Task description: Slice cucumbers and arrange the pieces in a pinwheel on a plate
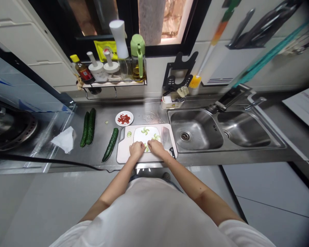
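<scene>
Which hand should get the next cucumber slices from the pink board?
Probably the left hand: it is nearer the cucumber slices, which lie left of the white plate. The right hand would have to reach across the white plate.

soft light; stretched, blurry edges

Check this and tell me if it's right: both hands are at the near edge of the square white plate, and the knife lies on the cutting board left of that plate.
Wrong side: the head view shows the knife lying on the cutting board right of the square white plate. Left hand and right hand are indeed at its near edge.
</scene>
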The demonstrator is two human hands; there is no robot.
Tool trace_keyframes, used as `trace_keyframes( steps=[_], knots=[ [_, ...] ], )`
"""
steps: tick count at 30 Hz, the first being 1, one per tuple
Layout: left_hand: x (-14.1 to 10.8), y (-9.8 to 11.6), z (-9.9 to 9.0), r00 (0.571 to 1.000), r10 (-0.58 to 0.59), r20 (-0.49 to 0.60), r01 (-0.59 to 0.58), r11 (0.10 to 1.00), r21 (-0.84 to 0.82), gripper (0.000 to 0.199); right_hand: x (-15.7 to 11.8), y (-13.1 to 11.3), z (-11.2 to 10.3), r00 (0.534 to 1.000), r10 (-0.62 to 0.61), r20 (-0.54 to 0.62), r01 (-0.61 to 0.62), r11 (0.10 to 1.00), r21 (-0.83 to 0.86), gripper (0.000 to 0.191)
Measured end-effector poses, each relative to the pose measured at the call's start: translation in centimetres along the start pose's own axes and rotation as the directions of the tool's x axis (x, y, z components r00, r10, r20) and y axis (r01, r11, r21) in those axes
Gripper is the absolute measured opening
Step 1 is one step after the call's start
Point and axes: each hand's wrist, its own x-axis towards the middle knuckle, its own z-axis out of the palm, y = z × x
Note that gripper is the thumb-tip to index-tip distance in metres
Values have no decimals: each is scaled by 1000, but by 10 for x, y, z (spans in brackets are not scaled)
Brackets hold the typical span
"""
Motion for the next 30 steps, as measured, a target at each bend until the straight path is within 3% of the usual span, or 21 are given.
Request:
trace_keyframes(
  steps=[10,30],
  knots=[
    [-1,-1,1,1000,-1,-4,1,1000,-3,21,9,-4,4,1000,30,4,-30,996,79,21],
    [-1,-2,2,1000,0,1,0,1000,-11,26,19,-10,-7,982,151,110,-161,983,87,13]
  ],
)
